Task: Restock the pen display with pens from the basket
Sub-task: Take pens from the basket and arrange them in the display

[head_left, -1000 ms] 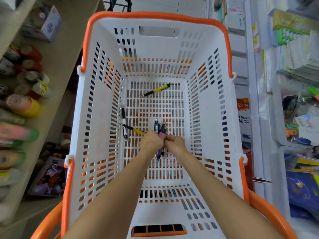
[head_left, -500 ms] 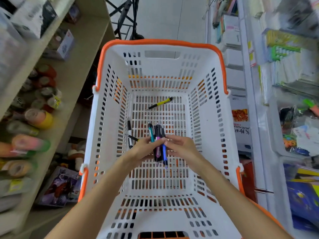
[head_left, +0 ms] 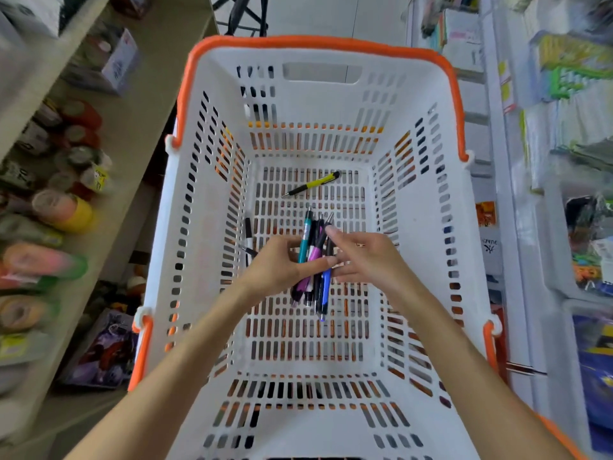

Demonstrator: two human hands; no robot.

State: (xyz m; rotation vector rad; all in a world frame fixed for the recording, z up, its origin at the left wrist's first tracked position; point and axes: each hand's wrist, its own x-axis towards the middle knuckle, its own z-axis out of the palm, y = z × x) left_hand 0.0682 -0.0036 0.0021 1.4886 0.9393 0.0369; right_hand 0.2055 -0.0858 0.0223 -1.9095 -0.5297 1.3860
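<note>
Left hand: your left hand (head_left: 282, 263) has its fingers and thumb curled round a bundle of pens (head_left: 313, 260), held above the basket floor.
Right hand: your right hand (head_left: 363, 257) meets the bundle from the right, fingertips (head_left: 330, 230) pinching the far ends of the pens and a lower finger laid across their middle.
Bundle: teal, purple, black and blue barrels lie roughly parallel, tips pointing toward you and slightly fanned at the near end.
Basket: the white basket (head_left: 431, 293) with an orange rim sits between shelves on the left and on the right.
Left behind: a yellow pen (head_left: 311, 184) lies at the far end of the floor, well apart from your hands; a black-and-white pen (head_left: 248, 235) lies by the left wall, just beside your left hand, with another dark pen partly hidden behind that hand.
Step in hand: gathering and squaring the bundle, by my reading.
How to do it well: tap the ends level with your right hand while the left keeps a firm wrap, so no barrel slides out through the slots.
Next: pass the bundle wholly to one hand, then collect the strays.
Display: not clearly identifiable among the blurred shelves.
</note>
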